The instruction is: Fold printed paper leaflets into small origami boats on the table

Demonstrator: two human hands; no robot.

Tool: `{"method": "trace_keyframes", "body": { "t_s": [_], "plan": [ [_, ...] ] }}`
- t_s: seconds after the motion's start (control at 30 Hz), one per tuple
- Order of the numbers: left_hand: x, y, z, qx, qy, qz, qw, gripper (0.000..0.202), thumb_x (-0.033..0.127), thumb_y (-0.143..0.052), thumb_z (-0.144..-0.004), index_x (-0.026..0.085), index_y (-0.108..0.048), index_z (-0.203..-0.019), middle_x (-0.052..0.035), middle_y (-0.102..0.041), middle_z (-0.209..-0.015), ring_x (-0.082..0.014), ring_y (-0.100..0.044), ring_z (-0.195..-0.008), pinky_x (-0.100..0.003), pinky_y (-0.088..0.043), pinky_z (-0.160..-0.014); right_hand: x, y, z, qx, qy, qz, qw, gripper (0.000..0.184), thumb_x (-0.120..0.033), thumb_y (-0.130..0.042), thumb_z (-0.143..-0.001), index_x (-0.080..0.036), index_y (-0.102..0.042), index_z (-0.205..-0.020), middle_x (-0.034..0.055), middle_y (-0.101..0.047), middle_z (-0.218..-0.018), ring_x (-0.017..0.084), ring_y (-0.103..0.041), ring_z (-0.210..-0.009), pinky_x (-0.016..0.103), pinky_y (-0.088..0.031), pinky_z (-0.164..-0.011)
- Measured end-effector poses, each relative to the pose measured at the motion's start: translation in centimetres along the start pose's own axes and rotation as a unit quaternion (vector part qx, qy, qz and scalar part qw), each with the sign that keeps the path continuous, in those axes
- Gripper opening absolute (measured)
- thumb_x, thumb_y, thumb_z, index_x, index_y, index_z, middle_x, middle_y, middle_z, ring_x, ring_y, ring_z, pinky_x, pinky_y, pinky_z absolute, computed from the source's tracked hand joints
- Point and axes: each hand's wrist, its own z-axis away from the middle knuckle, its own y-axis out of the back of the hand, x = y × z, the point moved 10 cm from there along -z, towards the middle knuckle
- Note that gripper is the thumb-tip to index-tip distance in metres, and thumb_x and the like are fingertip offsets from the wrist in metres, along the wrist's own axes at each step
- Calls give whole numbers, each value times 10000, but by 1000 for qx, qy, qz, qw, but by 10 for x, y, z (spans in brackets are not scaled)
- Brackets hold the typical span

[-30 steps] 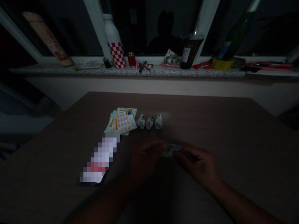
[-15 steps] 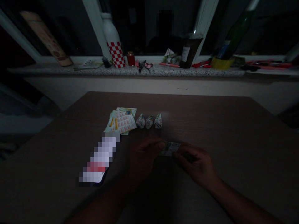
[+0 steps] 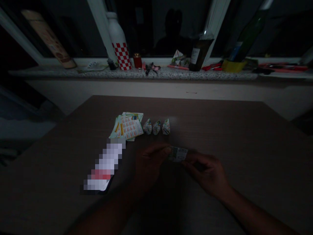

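Note:
Over the table, in front of me, is a small folded piece of printed paper (image 3: 179,154). My left hand (image 3: 150,163) pinches its left end between thumb and fingers. At the lower right corner of the paper, my right hand (image 3: 206,169) has its thumb and forefinger closed; the light is too dim to show exactly how they meet it. Beyond my hands stand three small folded paper shapes (image 3: 156,127) in a row. To their left lies a loose pile of printed paper slips (image 3: 130,128).
A phone with a lit, blurred screen (image 3: 105,166) rests on the brown table (image 3: 234,127), left of my hands. Along the granite windowsill (image 3: 97,75) stand a red-and-white checked bottle (image 3: 121,52), a green bottle (image 3: 251,32) in a yellow holder, a dark packet (image 3: 197,55) and small clutter.
The right fingers have slipped slightly down and off the paper's right edge, so more of its printed face shows. The left hand keeps its grip. The other things stay put.

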Motion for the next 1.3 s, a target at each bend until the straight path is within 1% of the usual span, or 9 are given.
{"method": "trace_keyframes", "body": {
  "t_s": [0.33, 0.47, 0.57, 0.63, 0.77, 0.87, 0.93, 1.2, 1.3],
  "plan": [
    [-5, 1, -1, -3, -4, -21, 1000, 62, 226, -667, -774, 189, -717, -782, 5, -704, -747, -132, -636, -711, -216, -504, -636, 3, -5, 1, -22, -7, 4, 1000, 57, -198, -629, -815, -188, -685, -822, 28, -707, -740, 159, -654, -661, 263, -511, -615],
    [13, -9, 1, -57, -88, -70, 992, 66, 217, -640, -807, 188, -698, -817, -8, -685, -794, -139, -632, -755, -239, -503, -680, -5, 1, 0, -17, 28, -2, 999, 27, -174, -658, -793, -187, -665, -815, 31, -701, -772, 162, -661, -703, 261, -524, -642],
    [27, -23, 8, -125, -161, -126, 971, 77, 190, -607, -837, 186, -683, -846, -23, -667, -834, -141, -627, -786, -259, -500, -720, -19, 9, 1, -6, 80, 1, 997, 123, -149, -703, -759, -190, -664, -868, 51, -700, -886, 176, -665, -808, 263, -530, -697],
    [31, -28, 11, -147, -185, -157, 959, 86, 178, -593, -848, 190, -669, -888, -30, -664, -863, -146, -628, -815, -273, -503, -744, -27, 15, 3, 7, 115, 5, 993, 126, -100, -661, -787, -193, -673, -872, 43, -693, -834, 157, -662, -754, 254, -527, -659],
    [43, -28, 16, -117, -265, -241, 926, 244, 178, -652, -804, 205, -617, -1044, -48, -663, -979, -172, -624, -908, -314, -516, -801, -27, 22, 4, 28, 124, 21, 992, 141, -74, -651, -790, -195, -675, -857, 34, -677, -791, 146, -644, -690, 252, -509, -592],
    [55, -32, 24, -111, -352, -274, 888, 251, 161, -671, -788, 201, -623, -1031, -66, -659, -1017, -181, -626, -929, -322, -532, -789, -25, 25, 5, 43, 120, 29, 991, 126, -88, -660, -786, -199, -677, -844, 31, -672, -770, 147, -638, -662, 256, -502, -566],
    [58, -33, 29, -105, -385, -287, 871, 219, 148, -665, -793, 199, -635, -1004, -68, -663, -1018, -179, -627, -932, -325, -534, -796, -24, 26, 4, 50, 111, 36, 992, 108, -102, -661, -785, -199, -682, -828, 30, -671, -749, 152, -637, -648, 261, -500, -555],
    [59, -34, 36, -75, -420, -376, 823, 224, 140, -630, -806, 242, -659, -1004, -87, -633, -1190, -227, -581, -1093, -401, -497, -889, -23, 28, 2, 73, 77, 52, 993, 74, -152, -649, -796, -190, -671, -736, 26, -653, -675, 147, -609, -572, 254, -466, -496],
    [59, -35, 34, -75, -412, -383, 823, 181, 141, -609, -818, 232, -669, -962, -82, -649, -1152, -224, -586, -1075, -395, -485, -891, -21, 28, 1, 80, 67, 56, 993, 96, -161, -655, -789, -183, -655, -695, 23, -640, -646, 140, -594, -543, 246, -447, -471]
  ]
}}
